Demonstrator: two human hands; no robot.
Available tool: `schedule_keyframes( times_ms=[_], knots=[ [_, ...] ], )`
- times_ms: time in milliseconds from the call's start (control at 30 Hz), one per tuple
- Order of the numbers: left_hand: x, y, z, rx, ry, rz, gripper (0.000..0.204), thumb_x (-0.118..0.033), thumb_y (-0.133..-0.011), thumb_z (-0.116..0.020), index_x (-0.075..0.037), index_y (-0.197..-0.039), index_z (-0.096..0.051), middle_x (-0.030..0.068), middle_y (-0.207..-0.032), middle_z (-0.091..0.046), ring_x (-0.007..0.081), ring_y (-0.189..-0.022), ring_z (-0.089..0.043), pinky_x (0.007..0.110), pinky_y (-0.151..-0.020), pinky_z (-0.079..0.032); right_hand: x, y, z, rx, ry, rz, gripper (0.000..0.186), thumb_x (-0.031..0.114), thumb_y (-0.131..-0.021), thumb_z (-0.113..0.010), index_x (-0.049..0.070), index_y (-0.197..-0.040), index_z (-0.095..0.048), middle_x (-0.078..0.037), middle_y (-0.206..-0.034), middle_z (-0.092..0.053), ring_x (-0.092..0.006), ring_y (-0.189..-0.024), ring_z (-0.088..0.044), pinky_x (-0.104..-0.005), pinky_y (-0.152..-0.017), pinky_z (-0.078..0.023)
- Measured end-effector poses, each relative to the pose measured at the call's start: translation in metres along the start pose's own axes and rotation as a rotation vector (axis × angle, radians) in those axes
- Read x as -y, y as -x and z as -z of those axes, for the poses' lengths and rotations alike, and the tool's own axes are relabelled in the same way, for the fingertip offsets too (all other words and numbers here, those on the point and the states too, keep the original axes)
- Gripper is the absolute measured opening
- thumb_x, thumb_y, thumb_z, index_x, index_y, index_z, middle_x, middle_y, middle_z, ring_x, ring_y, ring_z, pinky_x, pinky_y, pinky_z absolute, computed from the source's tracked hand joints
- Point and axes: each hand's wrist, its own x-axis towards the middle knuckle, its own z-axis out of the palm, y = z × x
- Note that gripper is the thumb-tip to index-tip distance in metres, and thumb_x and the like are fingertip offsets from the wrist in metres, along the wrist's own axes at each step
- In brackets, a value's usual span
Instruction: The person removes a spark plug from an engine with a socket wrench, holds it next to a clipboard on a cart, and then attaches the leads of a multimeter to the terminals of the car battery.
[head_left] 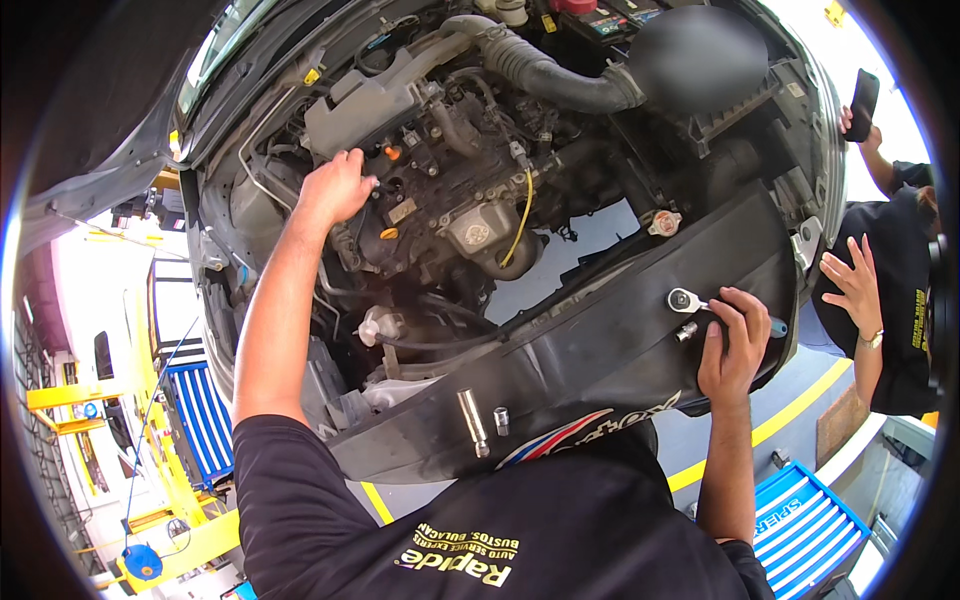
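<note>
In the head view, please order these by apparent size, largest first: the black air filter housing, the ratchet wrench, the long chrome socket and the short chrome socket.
1. Black air filter housing
2. Ratchet wrench, partly covered by the right hand
3. Long chrome socket
4. Short chrome socket

The wrench and long socket look close in size; this ranking is unsure.

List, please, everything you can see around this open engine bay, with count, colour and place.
Engine: one, grey metal, centre of bay.
Air intake hose: one, black, ribbed, top.
Dipstick tube: one, yellow, right of engine.
Ratchet wrench: one, chrome with blue grip, on the black front panel.
Sockets: two, chrome, one long and one short, standing on panel's lower left.
Tool trolley: one, blue, lower right.
Co-worker's hand: one, right edge.
Left hand: on the engine top.
Right hand: grips the wrench handle.
</note>
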Motion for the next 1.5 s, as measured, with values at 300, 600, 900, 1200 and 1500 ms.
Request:
schedule_keyframes(
  times_ms=[300, 600, 900, 1200, 1500],
  knots=[
    [-0.016, -0.012, 0.003, -0.009, -0.082, 0.126, 0.042, -0.04, -0.098, -0.057, -0.002, -0.088, -0.071, 0.0208, -0.089, -0.071, 0.0416, -0.089, -0.069, 0.05, -0.078, -0.056, -0.001, -0.001, 0.001, -0.009, 0.005, 0.001, 0.023, 0.006, -0.079, -0.062, 0.003, -0.101, -0.067, -0.012, -0.115, -0.064, -0.0337, -0.111, -0.059, -0.0454, -0.098, -0.042],
    [0.016, -0.018, -0.007, -0.007, 0.002, -0.2, 0.034, -0.032, -0.09, -0.068, 0.0, -0.103, -0.065, 0.0235, -0.104, -0.068, 0.0411, -0.098, -0.067, 0.049, -0.084, -0.055, 0.002, -0.001, 0.002, -0.002, -0.008, -0.011, 0.023, 0.006, -0.079, -0.062, 0.004, -0.102, -0.067, -0.012, -0.116, -0.064, -0.0334, -0.112, -0.059, -0.0455, -0.099, -0.041],
    [-0.015, -0.013, 0.01, 0.109, 0.048, 0.341, 0.033, -0.032, -0.092, -0.068, 0.0, -0.097, -0.068, 0.0208, -0.092, -0.071, 0.0416, -0.093, -0.069, 0.05, -0.083, -0.055, 0.0, 0.001, 0.001, -0.013, -0.002, -0.022, 0.023, 0.005, -0.078, -0.063, 0.003, -0.1, -0.067, -0.013, -0.115, -0.064, -0.0339, -0.112, -0.059, -0.0453, -0.098, -0.041],
    [-0.004, -0.006, 0.008, 0.076, -0.076, -0.17, 0.023, -0.023, -0.094, -0.066, -0.001, -0.101, -0.064, 0.0197, -0.102, -0.067, 0.038, -0.098, -0.068, 0.046, -0.082, -0.056, 0.0, 0.0, 0.0, -0.013, 0.005, -0.012, 0.023, 0.004, -0.078, -0.062, 0.003, -0.1, -0.068, -0.013, -0.115, -0.064, -0.0336, -0.111, -0.059, -0.045, -0.098, -0.041],
    [-0.011, -0.024, 0.011, 0.23, 0.051, 0.426, 0.058, -0.051, -0.103, -0.039, -0.004, -0.113, -0.071, 0.0201, -0.118, -0.07, 0.0367, -0.113, -0.066, 0.048, -0.095, -0.052, 0.001, 0.0, -0.001, -0.014, -0.002, 0.004, 0.022, 0.004, -0.079, -0.062, 0.002, -0.101, -0.068, -0.015, -0.115, -0.063, -0.0339, -0.111, -0.059, -0.0448, -0.097, -0.042]
  ],
)
